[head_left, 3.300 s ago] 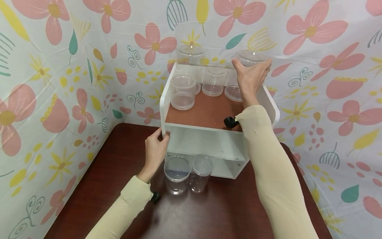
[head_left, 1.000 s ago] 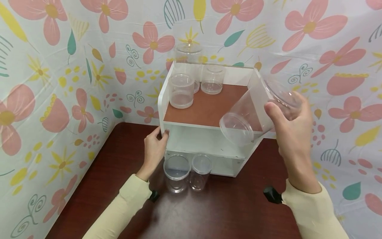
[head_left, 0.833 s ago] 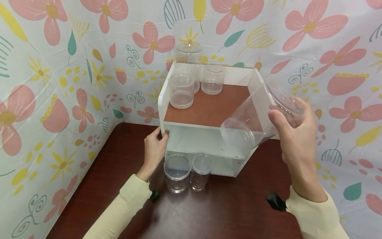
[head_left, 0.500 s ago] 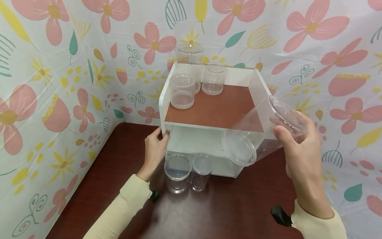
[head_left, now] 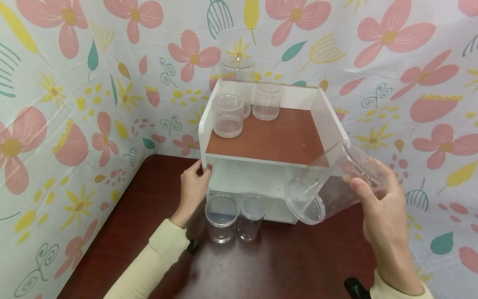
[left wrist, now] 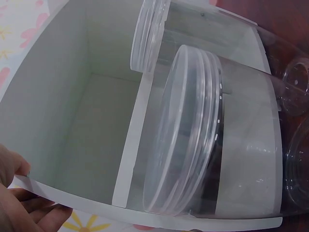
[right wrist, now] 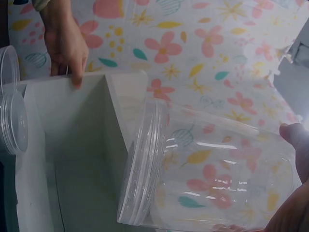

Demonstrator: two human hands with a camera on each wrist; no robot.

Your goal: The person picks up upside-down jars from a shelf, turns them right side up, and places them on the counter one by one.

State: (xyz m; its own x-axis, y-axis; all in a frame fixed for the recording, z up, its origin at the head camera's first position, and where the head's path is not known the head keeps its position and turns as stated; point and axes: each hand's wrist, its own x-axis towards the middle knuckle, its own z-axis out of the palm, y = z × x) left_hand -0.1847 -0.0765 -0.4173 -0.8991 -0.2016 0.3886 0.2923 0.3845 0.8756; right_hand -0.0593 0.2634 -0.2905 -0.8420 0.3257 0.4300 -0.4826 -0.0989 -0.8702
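Fingers of the left hand (head_left: 193,187) are being curled round the front left edge of the white two-tier shelf unit with a brown top board (head_left: 269,139), which is being gripped and steadied. Just right of that hand, two small clear plastic lidded jars (head_left: 235,218) are being left upright on the dark red-brown table (head_left: 142,232), touching the shelf's foot. Further right, the large clear plastic lidded jar (head_left: 328,187) is being held at its base end by the right hand (head_left: 381,199), fingers wrapped round it. Its long axis is being kept tilted, lid end pointing down and leftward toward the shelf's open lower compartment, just beside it. The right hand is plainly the nearer one.
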